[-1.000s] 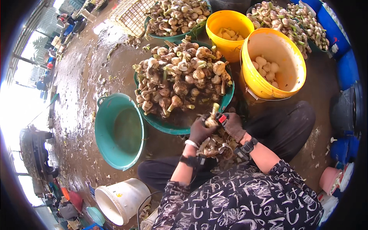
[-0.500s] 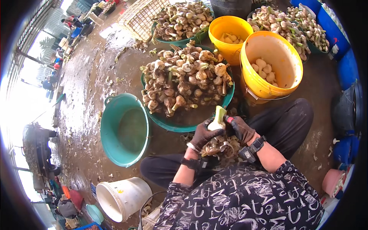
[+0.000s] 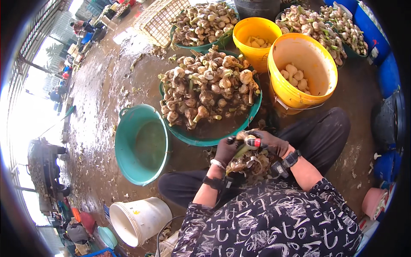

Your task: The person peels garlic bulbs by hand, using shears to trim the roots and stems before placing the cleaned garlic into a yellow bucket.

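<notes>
Both my hands wear dark gloves and meet over my lap. My left hand [image 3: 224, 150] grips a garlic bulb [image 3: 242, 137] by its stalk. My right hand [image 3: 269, 143] holds a small knife with a red handle [image 3: 253, 142] against the bulb. A heap of peelings and roots [image 3: 250, 163] lies in my lap just under the hands. Directly ahead stands a wide teal basin [image 3: 201, 138] piled with unpeeled garlic [image 3: 207, 88]. To its right a big yellow bucket [image 3: 299, 96] holds a few peeled white bulbs [image 3: 294, 77].
An empty teal tub [image 3: 141, 145] stands at my left, a white bucket [image 3: 139, 220] lies on its side near my left knee. Behind are a second yellow bucket [image 3: 254, 38], more garlic basins [image 3: 201, 23], a plastic crate [image 3: 160, 19] and blue barrels [image 3: 387, 73]. The concrete floor is wet and muddy.
The bulb, held upright a moment ago, has come down and been turned sideways between my hands. The knife now lies against it.
</notes>
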`<state>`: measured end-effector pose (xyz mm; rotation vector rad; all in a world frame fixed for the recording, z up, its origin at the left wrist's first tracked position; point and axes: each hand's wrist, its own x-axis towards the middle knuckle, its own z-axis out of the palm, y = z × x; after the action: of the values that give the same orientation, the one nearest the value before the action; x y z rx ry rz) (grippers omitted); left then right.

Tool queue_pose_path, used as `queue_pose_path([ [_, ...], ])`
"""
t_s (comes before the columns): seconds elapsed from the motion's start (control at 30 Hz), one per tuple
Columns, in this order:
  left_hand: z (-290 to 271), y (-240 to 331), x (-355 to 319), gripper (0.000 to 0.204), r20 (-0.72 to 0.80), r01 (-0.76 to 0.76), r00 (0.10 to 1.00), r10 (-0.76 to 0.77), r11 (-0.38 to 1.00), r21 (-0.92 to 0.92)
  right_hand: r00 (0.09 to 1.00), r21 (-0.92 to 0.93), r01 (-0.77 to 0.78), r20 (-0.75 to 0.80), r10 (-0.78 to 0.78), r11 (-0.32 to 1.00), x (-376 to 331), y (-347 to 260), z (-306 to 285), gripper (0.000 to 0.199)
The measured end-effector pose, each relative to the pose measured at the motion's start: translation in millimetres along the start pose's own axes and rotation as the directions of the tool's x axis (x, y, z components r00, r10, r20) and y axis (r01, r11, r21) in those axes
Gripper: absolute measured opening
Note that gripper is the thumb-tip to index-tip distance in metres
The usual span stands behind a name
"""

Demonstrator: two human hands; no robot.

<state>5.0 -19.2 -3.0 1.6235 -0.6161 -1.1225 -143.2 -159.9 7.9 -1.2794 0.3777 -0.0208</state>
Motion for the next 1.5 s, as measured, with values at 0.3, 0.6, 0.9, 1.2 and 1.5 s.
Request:
queue_pose_path([
  [0.3,-11,-12,-14,0.043,0.015,-0.469,0.853,0.522,0.753,0.463,0.893,-0.599,0.364,0.006,-0.450,0.714,-5,-19,23,0.051],
  [0.6,-4,-9,-29,0.018,0.161,-0.463,0.883,0.441,0.875,0.143,0.836,0.674,0.076,-0.445,0.322,0.735,18,17,-21,0.021],
  [0.9,-14,-9,-33,0.045,0.161,-0.049,0.963,-0.216,0.447,0.893,0.910,0.859,-0.012,-0.202,0.361,0.512,11,-9,-18,0.033],
  [1.2,-101,5,80,0.068,-0.587,0.396,0.725,0.360,0.479,0.783,0.931,0.905,0.309,-0.226,-0.286,0.292,-9,-106,-40,0.064],
  [1.5,-87,-2,102,0.041,-0.360,0.295,0.932,0.053,0.470,0.832,0.898,0.479,-0.187,-0.271,0.347,0.858,28,-23,6,0.046],
])
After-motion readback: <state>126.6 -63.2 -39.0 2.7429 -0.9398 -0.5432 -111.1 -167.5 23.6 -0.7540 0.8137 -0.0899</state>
